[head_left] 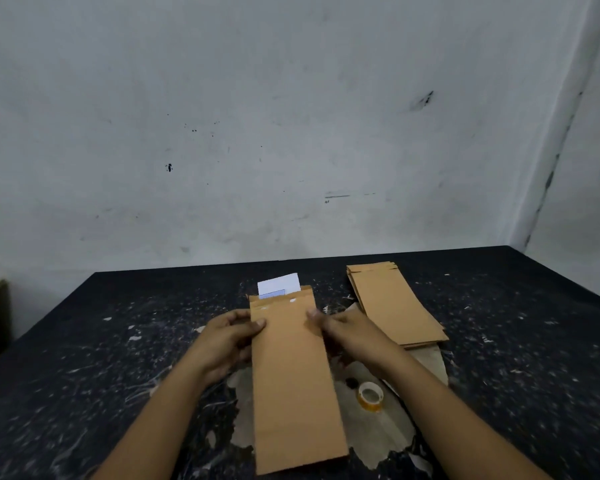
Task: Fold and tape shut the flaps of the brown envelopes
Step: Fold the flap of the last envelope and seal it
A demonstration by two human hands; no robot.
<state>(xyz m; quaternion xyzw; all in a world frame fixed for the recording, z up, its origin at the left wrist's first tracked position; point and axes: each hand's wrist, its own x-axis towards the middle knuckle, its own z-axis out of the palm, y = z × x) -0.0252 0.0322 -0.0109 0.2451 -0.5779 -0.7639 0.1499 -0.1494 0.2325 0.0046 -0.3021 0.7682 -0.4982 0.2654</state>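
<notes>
A long brown envelope (293, 375) lies lengthwise on the black table in front of me. Its flap end points away from me, and a white paper (278, 285) sticks out of that far end. My left hand (227, 341) grips the envelope's left edge near the top, thumb on its face. My right hand (347, 332) grips the right edge at the same height. A roll of clear tape (370, 396) lies flat on the table just right of the envelope, under my right forearm.
A stack of several brown envelopes (392, 303) lies at the back right of the table. The black tabletop (84, 358) is scratched and has a worn pale patch under the envelope. A grey wall stands close behind the table.
</notes>
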